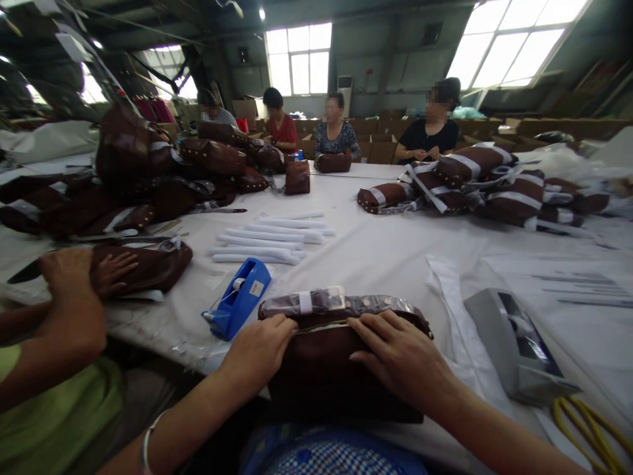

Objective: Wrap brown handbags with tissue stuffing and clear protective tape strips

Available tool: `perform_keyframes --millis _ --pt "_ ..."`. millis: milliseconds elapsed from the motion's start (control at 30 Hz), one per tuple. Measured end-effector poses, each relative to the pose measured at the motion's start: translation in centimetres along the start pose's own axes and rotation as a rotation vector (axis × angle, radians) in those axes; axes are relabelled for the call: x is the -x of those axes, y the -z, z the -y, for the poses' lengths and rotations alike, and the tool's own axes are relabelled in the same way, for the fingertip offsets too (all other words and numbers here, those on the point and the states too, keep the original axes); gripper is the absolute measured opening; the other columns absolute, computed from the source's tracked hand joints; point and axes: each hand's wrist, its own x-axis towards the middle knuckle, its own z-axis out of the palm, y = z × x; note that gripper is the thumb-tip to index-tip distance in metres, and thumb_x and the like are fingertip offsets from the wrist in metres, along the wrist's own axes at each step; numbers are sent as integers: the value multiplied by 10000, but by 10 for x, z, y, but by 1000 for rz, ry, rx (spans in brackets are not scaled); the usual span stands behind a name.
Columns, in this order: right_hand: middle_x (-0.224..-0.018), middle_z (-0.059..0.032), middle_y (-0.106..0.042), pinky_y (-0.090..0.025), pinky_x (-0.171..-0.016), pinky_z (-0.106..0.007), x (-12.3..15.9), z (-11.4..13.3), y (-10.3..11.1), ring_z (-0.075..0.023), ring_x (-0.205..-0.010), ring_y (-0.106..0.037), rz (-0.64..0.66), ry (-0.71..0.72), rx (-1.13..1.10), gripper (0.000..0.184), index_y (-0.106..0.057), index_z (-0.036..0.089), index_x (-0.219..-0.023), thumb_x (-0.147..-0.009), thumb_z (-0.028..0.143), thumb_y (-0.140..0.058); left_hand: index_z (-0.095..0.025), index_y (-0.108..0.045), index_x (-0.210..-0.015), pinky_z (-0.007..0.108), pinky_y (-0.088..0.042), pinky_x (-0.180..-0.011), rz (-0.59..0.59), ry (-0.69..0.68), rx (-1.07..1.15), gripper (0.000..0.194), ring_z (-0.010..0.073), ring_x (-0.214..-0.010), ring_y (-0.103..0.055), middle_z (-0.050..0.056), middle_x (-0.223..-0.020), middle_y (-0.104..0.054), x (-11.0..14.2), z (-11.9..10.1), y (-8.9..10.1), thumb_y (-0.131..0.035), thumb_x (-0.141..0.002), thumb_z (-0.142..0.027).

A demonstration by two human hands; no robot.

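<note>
One brown bag (341,379), just right of the blue tape dispenser (240,297), its zipper (324,326) showing between the hands. Risks, as judged: clear film on the strap (356,304) could snag in the teeth if it works loose; an uneven pull could skew the zipper line. Left hand (262,346), the nearer one to the dispenser: narrow, fingers curled on the bag's upper edge, holding it. Right hand (400,349), farther right of the dispenser: fingers partly spread, touching the zipper's other end; cannot tell whether it grips.
</note>
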Motion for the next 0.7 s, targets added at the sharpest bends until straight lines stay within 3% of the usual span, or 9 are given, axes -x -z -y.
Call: perform_keyframes --millis 167,267,367,467,700 --pt "-1053 -75 -691 -506 -919 -405 23 16 7 -249 -1008 -599 -110 35 -161 275 -668 183 -1137 -981 376 -550 -281 -713 -988 260 -466 -727 245 -93 115 399 182 -857 -667 18 -971 -696 14 -13 35 -422 -843 -50" --pt "-992 -63 -691 -502 -885 -347 35 24 9 -205 -960 -604 -180 62 -219 239 -676 184 -1065 -1024 279 -461 -248 -700 -864 240 -469 -728 340 -172 193 391 177 -861 -668 17 -954 -706 16 -20 40 -430 -754 11" --pt "-953 -62 -692 -507 -860 -315 39 28 10 -182 -927 -612 -230 120 -240 291 -682 188 -1032 -1036 203 -392 -216 -679 -779 274 -493 -718 375 -157 148 312 213 -785 -687 40 -827 -716 10 -24 30 -453 -766 -2" --pt "-941 -63 -698 -514 -869 -308 41 26 9 -178 -931 -620 -242 162 -241 307 -687 187 -1032 -1037 195 -380 -202 -704 -854 309 -518 -727 293 -112 102 271 234 -709 -688 66 -753 -709 3 -26 11 -477 -810 -61" --pt "-896 -54 -704 -528 -886 -313 38 24 3 -171 -893 -638 -267 215 -284 293 -681 166 -1002 -1035 181 -391 -172 -693 -954 351 -524 -864 236 -108 138 253 252 -861 -694 127 -933 -735 -11 -33 -25 -483 -824 -115"
